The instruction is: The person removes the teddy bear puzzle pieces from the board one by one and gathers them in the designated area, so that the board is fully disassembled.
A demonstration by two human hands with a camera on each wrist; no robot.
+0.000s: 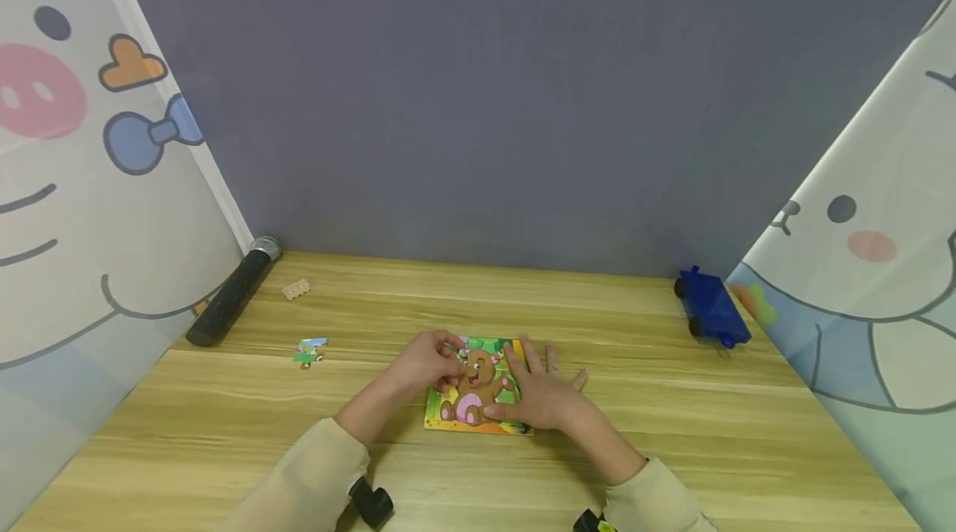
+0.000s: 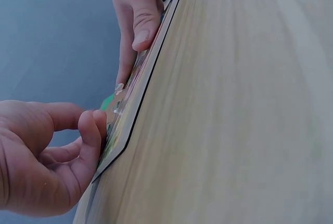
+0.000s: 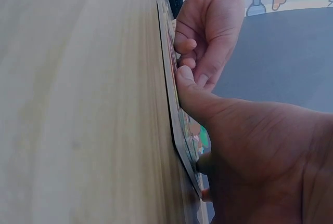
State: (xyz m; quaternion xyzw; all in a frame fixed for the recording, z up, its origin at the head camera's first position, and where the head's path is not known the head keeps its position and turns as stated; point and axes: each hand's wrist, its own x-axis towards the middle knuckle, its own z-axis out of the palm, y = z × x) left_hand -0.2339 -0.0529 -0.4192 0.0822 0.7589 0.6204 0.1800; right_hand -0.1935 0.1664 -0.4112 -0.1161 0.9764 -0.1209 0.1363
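A bear jigsaw puzzle (image 1: 470, 412) in a thin tray lies on the table, showing a brown bear with a pink belly. At its left side my left hand (image 1: 429, 363) has its fingers curled, pinching a puzzle piece (image 2: 110, 110) with brown and green on it that stands up from the picture. My right hand (image 1: 548, 395) lies over the puzzle's right side with fingers spread, its thumb (image 3: 190, 86) resting on the picture near the bear's foot. Part of the puzzle is hidden under both hands. One loose puzzle piece (image 1: 309, 352) lies to the left.
A black microphone (image 1: 235, 291) lies at the back left, beside a small beige wavy-edged block (image 1: 296, 290). At the back right sits a blue toy cart (image 1: 712, 306) with dark wheels. A grey panel (image 1: 478, 100) stands behind the wooden table (image 1: 747, 432), with printed cloths on both sides.
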